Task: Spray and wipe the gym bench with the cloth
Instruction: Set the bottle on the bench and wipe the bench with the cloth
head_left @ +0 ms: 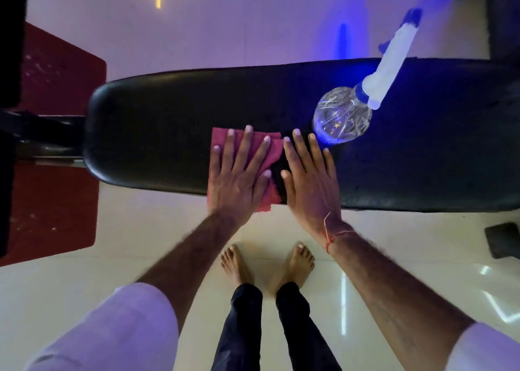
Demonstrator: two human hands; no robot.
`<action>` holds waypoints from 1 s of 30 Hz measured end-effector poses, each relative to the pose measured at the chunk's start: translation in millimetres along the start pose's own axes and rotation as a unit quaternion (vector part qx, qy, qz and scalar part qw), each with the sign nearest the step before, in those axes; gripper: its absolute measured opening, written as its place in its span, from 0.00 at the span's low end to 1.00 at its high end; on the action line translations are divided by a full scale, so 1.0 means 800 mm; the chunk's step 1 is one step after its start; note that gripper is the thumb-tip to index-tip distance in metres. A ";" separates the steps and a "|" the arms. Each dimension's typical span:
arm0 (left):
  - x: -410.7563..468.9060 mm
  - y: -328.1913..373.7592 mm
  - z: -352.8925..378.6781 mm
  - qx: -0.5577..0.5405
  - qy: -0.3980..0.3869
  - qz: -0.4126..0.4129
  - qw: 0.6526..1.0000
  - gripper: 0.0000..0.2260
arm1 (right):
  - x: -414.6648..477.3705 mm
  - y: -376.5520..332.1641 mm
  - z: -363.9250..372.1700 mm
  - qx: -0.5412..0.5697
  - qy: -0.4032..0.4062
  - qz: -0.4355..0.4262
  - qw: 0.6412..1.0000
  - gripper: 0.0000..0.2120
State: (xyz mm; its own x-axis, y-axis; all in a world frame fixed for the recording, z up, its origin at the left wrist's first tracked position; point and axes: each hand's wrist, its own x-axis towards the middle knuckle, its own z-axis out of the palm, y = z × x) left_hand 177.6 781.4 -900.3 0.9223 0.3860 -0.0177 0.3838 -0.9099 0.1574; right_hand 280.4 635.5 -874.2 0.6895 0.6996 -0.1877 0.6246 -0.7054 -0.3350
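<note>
— Pale glossy floor tiles (126,230) all round, with purple and blue light washing over them. What's the big dark shape across the middle?
— That's the gym bench (168,111). It has a black padded top and runs left to right in front of the person. A dark red mat (56,201) lies on the floor by its left end.
— And the person?
— Standing at the near edge, barefoot, in dark trousers and white sleeves, both arms reaching onto the pad.
— Where's the spray?
— The spray bottle (342,115) sits on the pad, right of the middle. Its clear body is lit blue, and the white head with a blue tip points off to the far right. Nobody holds it; it's just past the right fingertips.
— The cloth?
— The pink cloth (221,137) lies flat on the pad, its near end hanging over the front edge. The left hand (236,179) rests on top, palm down, fingers straight and spread, pressing rather than gripping.
— The other one?
— The right hand (309,179) lies flat on bare pad just beside the cloth, fingers straight and close together, holding nothing. A thin red thread (334,235) circles that wrist.
</note>
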 end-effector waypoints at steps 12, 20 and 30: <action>0.078 -0.035 -0.021 0.031 -0.067 0.157 0.985 0.27 | -0.007 -0.018 0.014 0.017 0.074 0.092 0.993 0.28; 0.158 -0.040 -0.026 0.015 -0.085 0.209 0.974 0.28 | 0.006 -0.067 0.040 0.030 0.133 0.239 0.961 0.27; 0.221 -0.037 -0.026 0.025 -0.115 0.307 0.944 0.28 | 0.020 -0.103 0.044 0.058 0.173 0.387 0.904 0.26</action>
State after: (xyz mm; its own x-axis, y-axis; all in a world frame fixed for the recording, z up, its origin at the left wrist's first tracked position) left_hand 328.2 879.7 -887.3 0.9547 -0.2550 -0.1537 -0.2302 -0.9595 0.1621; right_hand 226.9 708.8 -882.2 0.9895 -0.0895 -0.1134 -0.1221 -0.9377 -0.3253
